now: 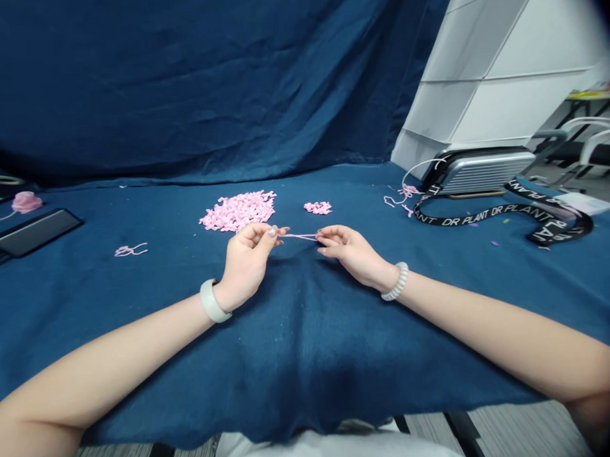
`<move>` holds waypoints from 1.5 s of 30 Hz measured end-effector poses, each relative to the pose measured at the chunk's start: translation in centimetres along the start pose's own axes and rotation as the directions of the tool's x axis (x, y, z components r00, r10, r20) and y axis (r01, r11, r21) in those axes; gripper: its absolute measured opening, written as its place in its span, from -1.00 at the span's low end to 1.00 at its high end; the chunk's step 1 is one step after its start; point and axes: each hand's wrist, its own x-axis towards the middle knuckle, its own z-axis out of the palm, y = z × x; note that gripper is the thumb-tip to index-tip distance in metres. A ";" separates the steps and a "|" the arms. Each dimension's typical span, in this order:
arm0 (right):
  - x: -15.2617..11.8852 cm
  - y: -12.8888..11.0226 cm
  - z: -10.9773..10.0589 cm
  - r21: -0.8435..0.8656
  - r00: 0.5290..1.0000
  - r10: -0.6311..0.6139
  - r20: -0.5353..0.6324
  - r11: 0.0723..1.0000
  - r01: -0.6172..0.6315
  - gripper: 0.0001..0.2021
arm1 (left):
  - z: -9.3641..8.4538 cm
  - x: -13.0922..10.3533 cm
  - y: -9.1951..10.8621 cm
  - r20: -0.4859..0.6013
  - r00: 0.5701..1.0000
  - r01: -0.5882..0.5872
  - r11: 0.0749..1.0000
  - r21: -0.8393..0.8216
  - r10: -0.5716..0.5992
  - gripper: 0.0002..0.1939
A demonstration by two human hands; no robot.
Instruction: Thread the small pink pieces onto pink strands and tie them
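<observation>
A short length of pink yarn [300, 236] is stretched between my two hands above the blue cloth. My left hand [250, 257] pinches one end between thumb and fingers. At the other end, the fingers of my right hand [350, 250] are closed on the yarn. Just behind my left hand lies a large heap of small pink yarn pieces [240, 211]. A smaller pink cluster [317, 207] sits behind my right hand. Some loose pale pink strands [130, 250] lie to the left.
A dark flat device [32, 233] and a pink yarn ball [26, 201] are at the far left. On the right stand a silver ribbed case [486, 171], a black lettered strap [485, 215] and tangled pink yarn [406, 193]. A blue curtain [204, 79] hangs behind.
</observation>
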 end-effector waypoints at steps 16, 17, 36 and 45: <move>-0.3 -0.7 -0.1 0.158 0.997 0.068 0.020 0.985 -0.071 -0.38 | 0.1 -0.1 0.3 -0.009 1.000 0.011 1.000 0.022 -0.011 -0.73; -0.2 -0.7 -0.1 0.108 0.999 0.032 -0.001 0.994 -0.032 -0.40 | 0.1 -0.1 0.4 -0.011 1.000 0.007 1.000 0.030 -0.006 -0.73; 0.6 0.0 -0.6 -0.585 0.977 -0.212 -0.031 0.796 0.154 -0.56 | 0.9 -1.7 3.0 0.146 0.984 -0.138 0.955 0.264 0.102 -0.84; 0.6 -0.3 -0.6 -0.603 0.984 -0.178 -0.013 0.786 0.134 -0.58 | 1.1 -2.1 3.5 0.158 0.981 -0.152 0.944 0.294 0.109 -0.86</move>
